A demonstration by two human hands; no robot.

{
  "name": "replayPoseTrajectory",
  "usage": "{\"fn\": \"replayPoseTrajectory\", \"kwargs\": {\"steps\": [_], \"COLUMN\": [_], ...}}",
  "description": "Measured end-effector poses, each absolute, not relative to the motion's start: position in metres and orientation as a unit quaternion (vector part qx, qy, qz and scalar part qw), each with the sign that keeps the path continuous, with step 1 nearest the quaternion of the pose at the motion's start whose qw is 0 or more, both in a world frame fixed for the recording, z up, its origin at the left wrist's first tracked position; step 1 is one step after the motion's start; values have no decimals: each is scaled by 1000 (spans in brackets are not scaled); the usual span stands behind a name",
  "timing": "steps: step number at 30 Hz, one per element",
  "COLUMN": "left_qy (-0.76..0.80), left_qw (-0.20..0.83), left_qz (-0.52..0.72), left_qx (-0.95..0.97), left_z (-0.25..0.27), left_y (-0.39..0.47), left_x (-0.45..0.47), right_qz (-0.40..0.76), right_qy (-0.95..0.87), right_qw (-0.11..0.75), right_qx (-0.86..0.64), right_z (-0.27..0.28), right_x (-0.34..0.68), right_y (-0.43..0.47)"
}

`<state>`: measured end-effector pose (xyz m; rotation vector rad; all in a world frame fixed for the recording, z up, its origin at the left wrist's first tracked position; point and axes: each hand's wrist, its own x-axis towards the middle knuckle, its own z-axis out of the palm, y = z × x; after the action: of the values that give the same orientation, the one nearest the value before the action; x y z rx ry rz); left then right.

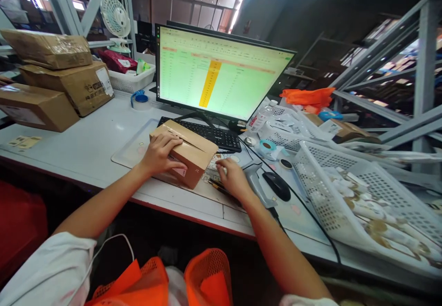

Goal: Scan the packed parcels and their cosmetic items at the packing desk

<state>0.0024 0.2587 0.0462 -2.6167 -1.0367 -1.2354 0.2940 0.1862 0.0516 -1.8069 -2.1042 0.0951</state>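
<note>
A small brown cardboard box sits tilted across the desk mat in front of the keyboard. My left hand grips it, with fingers over the top and the thumb down on the near side, by a pale label. Close to the box's right end is my right hand, its fingers loosely bent and apart, with no object visible in them. Pens lie beside that hand, partly under it. A grey handheld scanner rests just to the right, next to a black mouse.
A monitor shows a spreadsheet behind the keyboard. Cardboard boxes are stacked at left, near blue tape. At right stands a white basket holding wrapped items. A black cable crosses the mat.
</note>
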Motion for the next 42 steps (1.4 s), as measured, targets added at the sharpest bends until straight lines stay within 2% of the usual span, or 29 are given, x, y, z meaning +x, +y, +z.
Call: {"fn": "replayPoseTrajectory", "kwargs": {"steps": [2, 4, 6, 8, 13, 15, 18, 22, 26, 29, 31, 37, 42], "left_qy": [-360, -382, -399, -399, -386, -383, -391, -390, -427, -463, -468, -360, -338], "left_qw": [65, 94, 121, 150, 200, 212, 227, 164, 3, -48, -14, 247, 252], "left_qz": [-409, -404, -398, -401, -412, -412, -397, -321, -255, -210, -222, -459, -474], "left_qx": [-836, -826, -818, -811, -801, -799, -799, -847, -867, -860, -856, -774, -773], "left_z": [41, 40, 42, 46, 55, 57, 61, 85, 122, 135, 133, 102, 91], "left_y": [246, 233, 222, 214, 214, 213, 207, 209, 236, 253, 257, 226, 184], "left_x": [6, 8, 8, 8, 15, 19, 21, 13, 7, 13, 18, 9, -5], "right_qz": [48, 72, 96, 89, -45, -78, -90, 33, 131, 170, 174, 183, 184], "right_qy": [-731, -751, -799, -835, -834, -806, -770, -798, -777, -756, -750, -738, -742], "right_qw": [289, 328, 294, 221, 63, 52, 110, 162, 132, 122, 120, 122, 135], "right_qx": [-617, -568, -516, -495, -546, -585, -622, -580, -601, -621, -627, -637, -631], "right_z": [75, 100, 121, 135, 147, 150, 152, 148, 135, 128, 126, 125, 122], "right_x": [290, 279, 261, 244, 222, 221, 225, 232, 236, 237, 237, 237, 235], "right_y": [200, 212, 221, 225, 231, 242, 268, 305, 324, 327, 326, 323, 323]}}
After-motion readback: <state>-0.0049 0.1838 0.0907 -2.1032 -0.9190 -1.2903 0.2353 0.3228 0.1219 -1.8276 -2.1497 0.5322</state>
